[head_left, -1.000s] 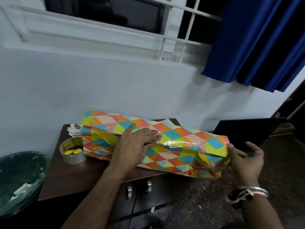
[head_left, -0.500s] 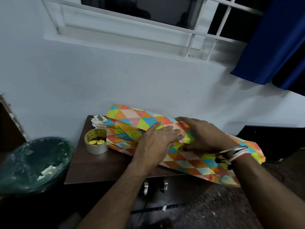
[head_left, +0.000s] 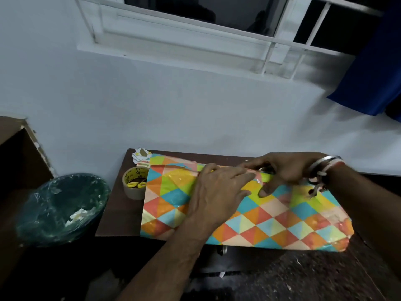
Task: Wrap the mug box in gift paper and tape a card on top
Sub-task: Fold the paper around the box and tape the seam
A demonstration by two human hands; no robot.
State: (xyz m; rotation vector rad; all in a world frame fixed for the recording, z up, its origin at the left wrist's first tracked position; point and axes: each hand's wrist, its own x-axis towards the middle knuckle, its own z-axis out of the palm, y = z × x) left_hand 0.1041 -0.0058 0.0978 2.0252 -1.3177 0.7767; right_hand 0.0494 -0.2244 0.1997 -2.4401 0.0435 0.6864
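Half done at best, I'd judge: the gift paper (head_left: pixel 271 216) is rolled round the mug box, which stays hidden under it, and the bundle lies across the table (head_left: pixel 121 213), overhanging its front edge. The left hand (head_left: pixel 217 192) lies flat, fingers straight, pressing the overlap. Just behind it the right hand (head_left: pixel 288 170) spreads over the seam, thumb down, gripping nothing. I can't tell whether tape holds the seam, and the ends look unfolded. Farther back, the tape roll (head_left: pixel 132 187) sits against the paper's left edge, and small paper pieces (head_left: pixel 141 155), perhaps the card, wait at the far corner.
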